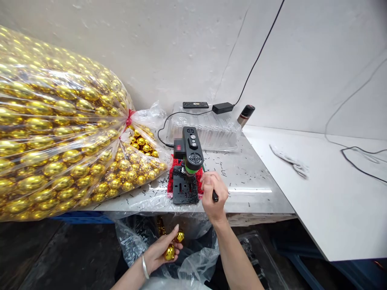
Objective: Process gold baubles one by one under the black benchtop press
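In the head view, my right hand (214, 195) is closed round the black-tipped lever handle (215, 197) of a small black drill press (193, 147). The press stands on a dark slotted base plate (185, 195), over a red mat (171, 181). Below the table edge, my left hand (165, 247) holds two shiny gold balls, one gold ball (169, 253) in the palm and another gold ball (180, 236) by the fingertips. Under that hand lies an open clear plastic bag (198, 264) with more gold balls (161, 225) inside.
A huge clear sack of gold balls (60, 133), tied in red, fills the left. Behind the press are a clear plastic tray (205, 133), a power adapter (223, 107), a remote (195, 104) and a spray can (246, 114). A white glove (290, 161) lies right. Black shavings litter the metal tabletop (242, 173).
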A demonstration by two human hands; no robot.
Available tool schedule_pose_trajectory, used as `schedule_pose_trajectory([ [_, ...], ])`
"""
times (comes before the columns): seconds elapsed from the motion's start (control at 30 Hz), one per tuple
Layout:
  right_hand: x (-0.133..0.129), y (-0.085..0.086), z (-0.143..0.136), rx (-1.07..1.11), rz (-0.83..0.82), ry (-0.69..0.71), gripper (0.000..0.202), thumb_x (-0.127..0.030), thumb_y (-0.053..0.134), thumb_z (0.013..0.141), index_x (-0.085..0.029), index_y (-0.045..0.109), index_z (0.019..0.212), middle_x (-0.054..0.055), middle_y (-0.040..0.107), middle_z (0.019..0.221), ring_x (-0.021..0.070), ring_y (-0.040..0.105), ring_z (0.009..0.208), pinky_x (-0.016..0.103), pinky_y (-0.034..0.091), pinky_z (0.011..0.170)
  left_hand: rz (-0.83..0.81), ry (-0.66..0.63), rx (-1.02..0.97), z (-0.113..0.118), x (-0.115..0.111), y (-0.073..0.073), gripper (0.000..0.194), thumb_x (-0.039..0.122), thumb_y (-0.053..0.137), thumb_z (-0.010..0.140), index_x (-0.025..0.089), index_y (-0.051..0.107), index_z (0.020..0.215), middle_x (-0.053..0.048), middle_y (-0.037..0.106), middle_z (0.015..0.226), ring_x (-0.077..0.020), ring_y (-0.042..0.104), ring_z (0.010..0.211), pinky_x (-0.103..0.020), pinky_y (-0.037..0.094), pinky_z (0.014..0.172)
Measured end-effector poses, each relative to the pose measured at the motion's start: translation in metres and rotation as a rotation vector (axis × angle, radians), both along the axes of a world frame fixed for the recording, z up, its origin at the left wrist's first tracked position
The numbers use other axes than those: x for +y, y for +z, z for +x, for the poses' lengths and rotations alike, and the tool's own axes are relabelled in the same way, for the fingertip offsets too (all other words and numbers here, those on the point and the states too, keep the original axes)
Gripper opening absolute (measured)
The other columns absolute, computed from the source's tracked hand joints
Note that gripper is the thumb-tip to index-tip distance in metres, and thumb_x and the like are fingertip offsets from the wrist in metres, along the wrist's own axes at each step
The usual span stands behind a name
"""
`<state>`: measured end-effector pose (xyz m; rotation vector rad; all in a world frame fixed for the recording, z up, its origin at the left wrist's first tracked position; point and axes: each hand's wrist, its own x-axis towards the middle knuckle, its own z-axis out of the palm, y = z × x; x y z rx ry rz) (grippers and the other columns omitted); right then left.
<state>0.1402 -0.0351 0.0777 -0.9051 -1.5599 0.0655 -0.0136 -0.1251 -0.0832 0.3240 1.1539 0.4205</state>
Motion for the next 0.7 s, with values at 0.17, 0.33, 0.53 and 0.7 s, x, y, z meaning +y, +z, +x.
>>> schedule_pose_trajectory([
  [0.17,0.0,-0.002,0.002,-0.022,0.007,0.011,0.026,-0.006,0.039,0.089,-0.02,0.044,0.066,0.0,0.05,0.066,0.0117,0.051,0.067,0.026,0.04,0.06,-0.071,0.155,-0.156,-0.015,0.0,-0.001,0.048,0.031,0.086,0.056,0.013,0.063,0.094,-0.003,0.067,0.078,-0.0114,0.062,0.066,-0.021,0.05,0.06],
  [0.33,-0.001,-0.003,0.002,-0.03,0.011,0.008,0.026,-0.005,0.039,0.088,-0.02,0.043,0.067,0.0,0.049,0.065,0.0121,0.05,0.067,0.027,0.039,0.059,0.102,0.225,-0.389,-0.027,0.021,0.053,0.056,0.004,0.081,0.054,0.014,0.065,0.106,-0.005,0.069,0.092,-0.0157,0.065,0.092,-0.023,0.05,0.081],
  [0.53,0.0,-0.004,0.004,-0.04,0.029,0.027,0.025,-0.004,0.04,0.087,-0.02,0.043,0.067,0.0,0.049,0.064,0.0124,0.051,0.068,0.026,0.039,0.059,0.483,0.301,-0.176,-0.017,0.069,0.091,0.046,0.035,0.079,0.068,0.016,0.067,0.109,-0.007,0.07,0.103,-0.0165,0.063,0.093,-0.025,0.05,0.077],
  [0.7,-0.001,-0.005,0.005,-0.068,0.011,0.024,0.025,-0.004,0.039,0.087,-0.02,0.044,0.067,0.0,0.05,0.065,0.0123,0.051,0.068,0.026,0.039,0.059,0.761,0.315,0.2,0.005,0.109,0.074,0.055,0.043,0.078,0.062,0.014,0.068,0.108,-0.008,0.071,0.102,-0.0174,0.061,0.088,-0.027,0.047,0.076],
])
